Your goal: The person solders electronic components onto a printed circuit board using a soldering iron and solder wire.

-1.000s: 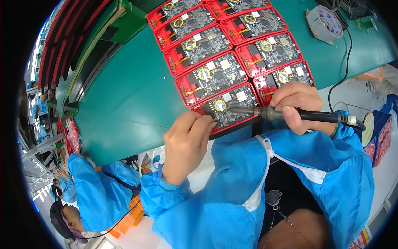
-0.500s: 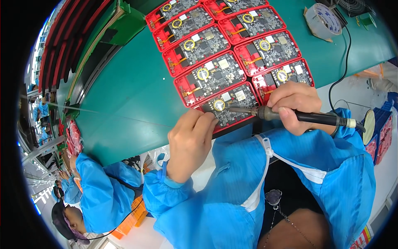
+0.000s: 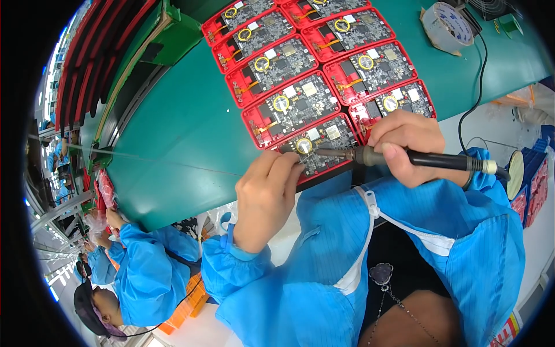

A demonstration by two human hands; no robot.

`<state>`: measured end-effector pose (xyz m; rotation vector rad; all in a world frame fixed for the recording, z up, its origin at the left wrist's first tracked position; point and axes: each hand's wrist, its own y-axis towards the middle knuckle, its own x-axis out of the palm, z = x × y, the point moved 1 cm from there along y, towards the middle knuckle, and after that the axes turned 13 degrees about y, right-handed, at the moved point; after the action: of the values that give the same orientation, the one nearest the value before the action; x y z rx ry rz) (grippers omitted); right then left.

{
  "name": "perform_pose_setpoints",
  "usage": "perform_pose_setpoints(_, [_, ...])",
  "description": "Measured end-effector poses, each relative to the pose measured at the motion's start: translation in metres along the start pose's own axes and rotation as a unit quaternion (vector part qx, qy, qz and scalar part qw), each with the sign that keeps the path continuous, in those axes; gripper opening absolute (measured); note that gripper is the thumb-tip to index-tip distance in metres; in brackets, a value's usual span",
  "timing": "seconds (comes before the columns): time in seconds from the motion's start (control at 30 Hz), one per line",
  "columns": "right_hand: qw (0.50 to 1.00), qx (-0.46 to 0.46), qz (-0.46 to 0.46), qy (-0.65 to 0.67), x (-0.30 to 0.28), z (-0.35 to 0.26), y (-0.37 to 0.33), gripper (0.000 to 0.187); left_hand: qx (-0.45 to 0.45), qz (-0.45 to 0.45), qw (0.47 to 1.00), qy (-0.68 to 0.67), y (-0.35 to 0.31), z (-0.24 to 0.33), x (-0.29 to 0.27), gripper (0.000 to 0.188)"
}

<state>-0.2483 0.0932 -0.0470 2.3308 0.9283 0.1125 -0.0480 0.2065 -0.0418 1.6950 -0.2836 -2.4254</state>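
Note:
My right hand (image 3: 407, 147) is closed round the handle of a soldering iron (image 3: 445, 162), whose metal tip points left over the nearest circuit board (image 3: 332, 134). That board lies in a red plastic case (image 3: 347, 168) at the front of the left column. Beside the tip, my left hand (image 3: 267, 194) pinches a thin strand of solder wire (image 3: 191, 167), which trails off far to the left. The wire's end and the iron's tip are close together, just below a round yellow-ringed part (image 3: 304, 146). Whether they touch the board I cannot tell.
Several more red cases with boards (image 3: 291, 103) stand in two columns on the green table mat (image 3: 162, 133). A tape roll (image 3: 446, 28) and a black cable (image 3: 484, 75) are at the right. Red panels in a green rack (image 3: 165, 43) rise at the left, with a co-worker (image 3: 147, 272) below.
My hands and the iron stay nearly in place at the same board. At the left, the co-worker's arm has shifted, and a hand now shows by a red bag.

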Motion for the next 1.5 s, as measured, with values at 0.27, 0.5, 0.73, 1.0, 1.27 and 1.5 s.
perform_pose_setpoints(0.27, [0.999, 0.004, 0.028, 0.036, -0.016, 0.003, -0.001, 0.009, -0.070, -0.032, 0.987, -0.139, 0.004, -0.009, -0.022, 0.018])
perform_pose_setpoints(0.5, [1.000, -0.009, 0.012, 0.025, -0.009, 0.006, -0.004, 0.008, -0.050, -0.023, 0.998, -0.037, -0.002, -0.009, -0.025, 0.018])
perform_pose_setpoints(0.73, [1.000, -0.005, 0.003, 0.012, -0.013, 0.003, -0.001, 0.008, -0.077, 0.053, 0.995, -0.028, 0.004, -0.015, -0.024, 0.011])
perform_pose_setpoints(1.0, [0.997, -0.039, 0.044, -0.043, -0.017, -0.003, 0.032, 0.008, -0.012, 0.062, 0.998, 0.021, 0.030, -0.024, -0.028, 0.012])
perform_pose_setpoints(1.27, [0.998, -0.014, 0.041, -0.037, -0.010, 0.017, 0.043, 0.004, 0.030, 0.054, 0.997, 0.051, 0.043, -0.027, -0.013, 0.015])
perform_pose_setpoints(1.5, [0.999, 0.006, 0.024, -0.035, -0.003, 0.026, 0.044, 0.004, 0.022, 0.058, 0.997, 0.045, 0.042, -0.036, -0.004, 0.019])
